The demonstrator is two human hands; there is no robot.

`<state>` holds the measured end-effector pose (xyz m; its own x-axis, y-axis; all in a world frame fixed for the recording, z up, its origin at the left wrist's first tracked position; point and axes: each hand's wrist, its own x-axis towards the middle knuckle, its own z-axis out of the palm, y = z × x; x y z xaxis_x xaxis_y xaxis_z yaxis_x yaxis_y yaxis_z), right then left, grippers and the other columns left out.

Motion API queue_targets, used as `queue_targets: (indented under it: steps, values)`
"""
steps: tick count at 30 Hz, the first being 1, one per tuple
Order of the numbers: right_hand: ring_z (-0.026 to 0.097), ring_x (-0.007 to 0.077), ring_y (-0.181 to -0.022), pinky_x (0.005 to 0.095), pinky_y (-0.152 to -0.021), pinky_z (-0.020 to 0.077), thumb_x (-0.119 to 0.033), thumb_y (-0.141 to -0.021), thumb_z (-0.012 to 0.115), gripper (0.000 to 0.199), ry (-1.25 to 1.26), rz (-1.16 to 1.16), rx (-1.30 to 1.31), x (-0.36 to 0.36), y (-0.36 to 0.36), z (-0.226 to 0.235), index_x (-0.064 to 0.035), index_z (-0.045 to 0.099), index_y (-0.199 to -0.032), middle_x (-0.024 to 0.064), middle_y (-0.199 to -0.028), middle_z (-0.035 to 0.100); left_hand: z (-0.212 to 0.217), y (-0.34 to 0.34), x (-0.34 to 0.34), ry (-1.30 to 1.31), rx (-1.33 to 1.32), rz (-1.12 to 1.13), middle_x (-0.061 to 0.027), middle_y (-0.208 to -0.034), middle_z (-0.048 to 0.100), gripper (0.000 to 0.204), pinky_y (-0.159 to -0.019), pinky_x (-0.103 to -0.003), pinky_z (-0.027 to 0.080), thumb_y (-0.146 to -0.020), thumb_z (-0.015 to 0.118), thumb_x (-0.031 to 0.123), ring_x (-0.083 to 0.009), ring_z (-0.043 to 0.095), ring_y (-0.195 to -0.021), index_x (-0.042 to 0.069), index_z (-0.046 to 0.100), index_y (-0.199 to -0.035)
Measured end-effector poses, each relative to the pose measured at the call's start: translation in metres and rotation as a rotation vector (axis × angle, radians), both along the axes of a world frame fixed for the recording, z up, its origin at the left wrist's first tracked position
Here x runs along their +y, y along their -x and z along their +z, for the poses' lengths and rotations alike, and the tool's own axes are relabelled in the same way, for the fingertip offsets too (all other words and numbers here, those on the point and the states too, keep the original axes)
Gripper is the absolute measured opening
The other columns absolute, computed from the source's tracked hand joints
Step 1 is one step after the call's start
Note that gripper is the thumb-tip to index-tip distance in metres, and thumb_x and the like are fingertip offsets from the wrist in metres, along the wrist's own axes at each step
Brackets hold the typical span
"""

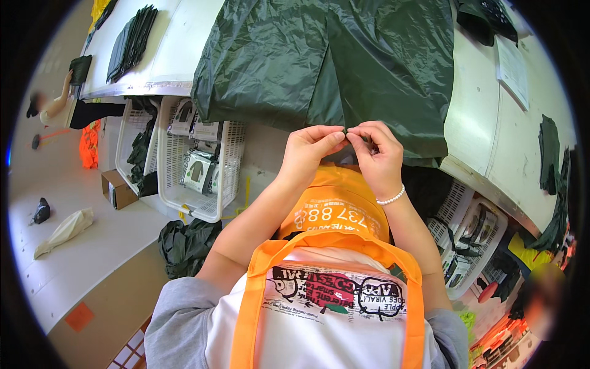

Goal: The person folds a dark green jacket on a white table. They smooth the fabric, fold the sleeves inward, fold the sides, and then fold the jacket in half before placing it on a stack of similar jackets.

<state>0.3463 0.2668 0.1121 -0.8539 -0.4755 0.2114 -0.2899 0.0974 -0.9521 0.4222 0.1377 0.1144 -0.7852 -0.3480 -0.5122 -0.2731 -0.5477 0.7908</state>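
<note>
A dark green, shiny waterproof garment (pixel 270 67) lies spread over the white table (pixel 476 117), its lower edge hanging over the front. A seam or slit runs down its middle. My left hand (pixel 310 150) pinches the garment's edge at the bottom of that line, thumb against forefinger. Close beside it, fingertips almost touching, my right hand (pixel 376 154) pinches the same spot. A pearl-like bracelet (pixel 391 196) circles my right wrist. The exact bit of fabric between the fingertips is mostly hidden. The garment's far end runs out of view at the top.
White plastic baskets (pixel 165 178) with packaged garments stand below the table at left; another basket (pixel 491 246) is at right. Folded dark pieces (pixel 131 43) lie far left on the table. A cardboard box (pixel 118 189) and dark cloth (pixel 189 247) sit lower left. Other people are at both sides.
</note>
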Motion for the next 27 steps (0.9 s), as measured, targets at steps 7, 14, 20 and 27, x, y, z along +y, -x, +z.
queue_targets:
  steps: [7, 14, 20, 27]
  values:
    - [0.044, 0.0063, -0.06, 0.0203, -0.056, 0.0396, 0.0, -0.083, 0.062, 0.006, 0.063, -0.114, -0.128, -0.001, 0.002, 0.009, -0.002, 0.058, -0.088, 0.0014, -0.08, 0.054, 0.019, 0.008, -0.001, -0.137, 0.05, 0.017, -0.0098, -0.09, 0.066, 0.016, -0.075, -0.026, 0.053, -0.086, 0.064, 0.005, -0.0164, 0.065, -0.081, -0.003, 0.064, -0.099]
    - [0.052, 0.0144, -0.077, 0.0235, -0.067, 0.0459, -0.007, -0.088, 0.06, 0.021, -0.038, 0.053, -0.053, 0.016, 0.003, 0.022, -0.002, 0.05, -0.105, 0.0082, -0.096, 0.052, 0.029, 0.011, -0.01, -0.289, 0.128, 0.033, -0.0097, -0.091, 0.066, 0.017, -0.077, -0.026, 0.053, -0.087, 0.063, 0.006, -0.0166, 0.065, -0.083, -0.003, 0.063, -0.101]
    - [0.059, 0.0217, -0.076, 0.0281, -0.067, 0.0507, -0.007, -0.085, 0.064, 0.021, -0.083, 0.051, 0.099, 0.003, 0.004, 0.037, -0.001, 0.051, -0.1, 0.0112, -0.096, 0.055, 0.032, 0.013, -0.018, -0.377, 0.177, -0.036, -0.0096, -0.095, 0.065, 0.017, -0.078, -0.026, 0.053, -0.088, 0.062, 0.007, -0.0159, 0.063, -0.085, -0.002, 0.061, -0.102]
    - [0.057, 0.0195, -0.071, 0.0273, -0.059, 0.0471, -0.005, -0.083, 0.065, 0.017, -0.107, 0.026, 0.221, -0.005, 0.004, 0.038, -0.0012, 0.054, -0.095, 0.0104, -0.092, 0.055, 0.033, 0.014, -0.025, -0.403, 0.202, -0.07, -0.0095, -0.095, 0.065, 0.016, -0.078, -0.026, 0.053, -0.089, 0.061, 0.007, -0.0156, 0.063, -0.085, -0.002, 0.061, -0.102]
